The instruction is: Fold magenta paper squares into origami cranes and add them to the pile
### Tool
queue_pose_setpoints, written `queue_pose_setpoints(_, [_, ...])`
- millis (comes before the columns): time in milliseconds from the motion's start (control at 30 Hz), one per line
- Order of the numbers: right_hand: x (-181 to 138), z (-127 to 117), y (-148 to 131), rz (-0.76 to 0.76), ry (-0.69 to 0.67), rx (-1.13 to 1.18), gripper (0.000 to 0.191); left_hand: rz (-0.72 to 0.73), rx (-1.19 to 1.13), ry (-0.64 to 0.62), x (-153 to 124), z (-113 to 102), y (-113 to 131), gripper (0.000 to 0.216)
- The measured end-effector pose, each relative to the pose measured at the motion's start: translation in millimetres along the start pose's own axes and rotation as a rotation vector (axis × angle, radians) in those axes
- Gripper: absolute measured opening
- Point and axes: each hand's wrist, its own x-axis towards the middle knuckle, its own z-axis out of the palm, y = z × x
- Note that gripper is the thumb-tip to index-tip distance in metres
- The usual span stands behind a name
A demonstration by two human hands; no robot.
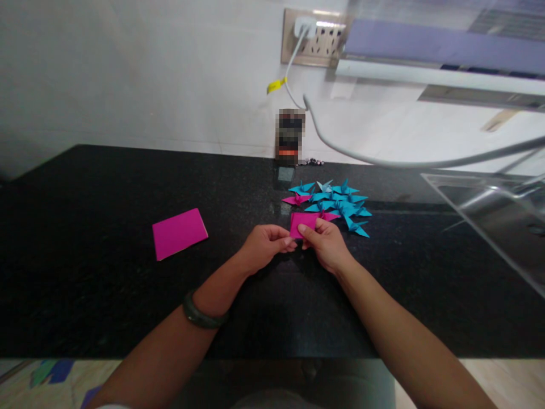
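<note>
The fingertips [288, 243] of the left hand [264, 245] were closed in a pinch at the lower near corner of a small pink sheet [303, 221]; the right hand [326, 244] had its thumb laid flat across the sheet's near edge with the other fingers curled behind, so both hands were closed on the same piece of paper. The sheet sat low over the black countertop [106, 187], just in front of the person; whether its far edge touched the stone could not be told. A two-handed pinch of this kind probably kept the thin paper taut and square, so an edge could be lined up precisely.

Just beyond the right hand lay a cluster of blue paper cranes [343, 205], touching and overlapping, with a pink crane [296, 199] at its left edge; they were likely grouped there to be within reach yet clear of the working spot. Well to the left lay a flat pink stack of paper [179, 233], apart from the hands. A dark bangle [202, 315] circled the left wrist.

Farther back, a white cable [298, 45] ran down from a wall socket [313, 37]; a steel sink [489, 216] occupied the right end of the counter.
</note>
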Motion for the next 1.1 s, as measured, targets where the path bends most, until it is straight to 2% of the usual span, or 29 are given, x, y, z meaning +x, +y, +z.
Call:
queue_pose_setpoints(167, [0.8, -1.5, -1.6, -0.004, 0.0, -0.012, 0.023, 0.006, 0.033, 0.027, 0.2, 0.1, -0.5, 0.028])
queue_pose_setpoints(333, [-2.7, 2.0, -6.1, 0.006, -0.098, -0.047, 0.024, 0.144, 0.193, 0.089, 1.1, -2.3, -0.3, 0.022])
queue_pose_setpoints(500, [-3.8, 2.9, -6.8, 0.008, -0.04, -0.044, 0.024, 0.18, 0.3, 0.069, 1.9, -3.5, -2.5, 0.021])
queue_pose_setpoints(700, [-3.4, 1.0, -8.1, -0.028, -0.082, -0.137, 0.024, 0.186, 0.155, 0.072, 0.2, -0.3, 0.4, 0.025])
queue_pose_setpoints(933, [-3.8, 1.9, -9.1, -0.096, -0.115, -0.289, 0.024, 0.195, 0.224, 0.129, -0.1, 0.8, 2.4, 0.027])
queue_pose_setpoints(1100, [-3.8, 2.3, -8.3, -0.11, -0.083, -0.359, 0.022, 0.179, 0.255, 0.085, 1.8, -0.8, -2.9, 0.025])
